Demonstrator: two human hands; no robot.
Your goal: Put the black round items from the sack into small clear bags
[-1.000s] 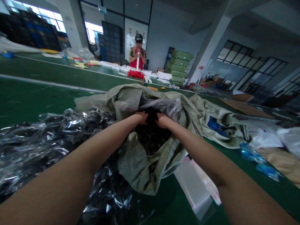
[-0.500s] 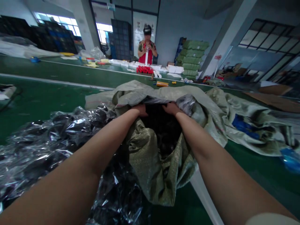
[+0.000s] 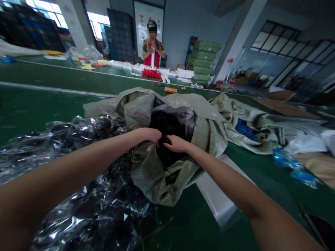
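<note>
An open woven sack [image 3: 154, 174] lies on the green table, its mouth toward me, with dark items [image 3: 167, 122] inside. At its opening my left hand [image 3: 154, 135] is closed, its fingertips hidden against the dark contents. My right hand [image 3: 176, 143] meets it from the other side, thumb and fingers pinched round a small black item [image 3: 165, 140]. What the left hand grips, if anything, cannot be made out. To the left of the sack spreads a heap of black items in clear plastic [image 3: 91, 195].
Right of the sack lie a stack of clear plastic bags [image 3: 217, 198], another woven sack [image 3: 251, 136] and blue plastic [image 3: 295, 167]. An orange roll [image 3: 170, 90] sits behind. Across the table stands a person [image 3: 153, 47] behind red items [image 3: 151, 73].
Both hands have come back from deep in the sack mouth and moved close together, the right now pinching a black item. The view has shifted right, and the sack's front edge has risen.
</note>
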